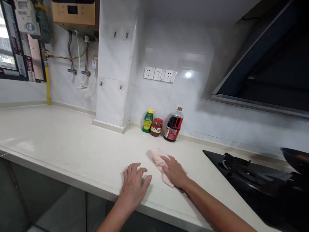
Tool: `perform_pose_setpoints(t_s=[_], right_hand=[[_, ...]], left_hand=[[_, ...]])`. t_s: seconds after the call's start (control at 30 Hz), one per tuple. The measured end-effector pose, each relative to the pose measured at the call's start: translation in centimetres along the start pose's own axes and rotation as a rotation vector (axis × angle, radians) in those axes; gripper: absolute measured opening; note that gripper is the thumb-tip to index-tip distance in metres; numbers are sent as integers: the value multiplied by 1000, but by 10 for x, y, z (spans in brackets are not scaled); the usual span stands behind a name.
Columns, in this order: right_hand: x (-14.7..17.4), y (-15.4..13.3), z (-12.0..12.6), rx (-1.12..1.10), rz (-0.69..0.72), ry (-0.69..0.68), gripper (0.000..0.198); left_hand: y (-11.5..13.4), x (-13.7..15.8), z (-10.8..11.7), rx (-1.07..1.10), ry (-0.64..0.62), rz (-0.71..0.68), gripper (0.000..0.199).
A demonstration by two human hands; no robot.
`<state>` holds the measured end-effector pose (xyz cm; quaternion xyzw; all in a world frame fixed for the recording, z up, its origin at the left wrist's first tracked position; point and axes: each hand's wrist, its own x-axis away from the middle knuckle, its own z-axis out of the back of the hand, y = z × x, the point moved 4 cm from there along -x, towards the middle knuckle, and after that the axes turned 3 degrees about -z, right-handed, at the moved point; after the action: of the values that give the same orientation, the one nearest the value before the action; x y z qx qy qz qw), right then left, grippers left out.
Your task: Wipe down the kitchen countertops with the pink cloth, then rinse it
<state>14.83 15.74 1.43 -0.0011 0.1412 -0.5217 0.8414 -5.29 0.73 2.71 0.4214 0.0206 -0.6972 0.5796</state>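
My right hand (174, 171) presses a pale pink cloth (158, 158) against the white countertop (96, 154), its fingers bent over the crumpled fabric. Part of the cloth sticks out beyond the fingertips and below the palm. To the left, my left hand (135, 182) hovers or rests near the counter's front edge, fingers apart and slightly curled, with nothing in it. Behind the cloth stand a green bottle with a yellow cap (147, 121), a red-lidded jar (156, 127) and a large dark sauce bottle (173, 125) with a red handle.
A black gas stove (251, 180) is set into the counter on the right, with a wok (298, 161) at its far side. The range hood (265, 64) slants above it. A tiled pillar (113, 64) meets the counter at the back. Wall sockets (159, 74) sit above the bottles.
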Motion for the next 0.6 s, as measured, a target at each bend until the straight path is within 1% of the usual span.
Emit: perform_pose_setpoints(t_s=[0.1, 0.17, 0.2, 0.23, 0.27, 0.3, 0.33, 0.37, 0.4, 0.43, 0.5, 0.6], right_hand=[[41, 94, 12, 70, -234, 60, 56], [69, 146, 22, 147, -392, 106, 59], [80, 164, 27, 189, -461, 124, 60], [90, 177, 31, 226, -521, 140, 60], [96, 183, 34, 255, -571, 148, 60], [100, 182, 35, 275, -611, 151, 60], [100, 175, 36, 285, -637, 148, 60], [99, 162, 35, 282, -636, 136, 59], [95, 142, 33, 268, -603, 118, 58], [90, 117, 30, 244, -543, 97, 57], [83, 56, 23, 169, -366, 61, 56], [87, -42, 17, 26, -102, 59, 56]], left_hand=[[0, -1, 0, 22, -17, 10, 22], [0, -1, -1, 18, -26, 5, 24], [1, -2, -1, 13, -28, 1, 25], [1, -2, -1, 7, -30, -2, 26], [2, -2, -2, -1, -31, -5, 26], [2, -2, -2, -8, -33, -7, 27], [2, -3, -2, -16, -35, -9, 28], [2, -3, -3, -24, -38, -9, 29], [2, -3, -3, -32, -40, -9, 31], [2, -3, -4, -39, -42, -5, 32], [0, -4, -5, -51, -39, 1, 36], [-4, -7, -5, -43, -37, 8, 41]])
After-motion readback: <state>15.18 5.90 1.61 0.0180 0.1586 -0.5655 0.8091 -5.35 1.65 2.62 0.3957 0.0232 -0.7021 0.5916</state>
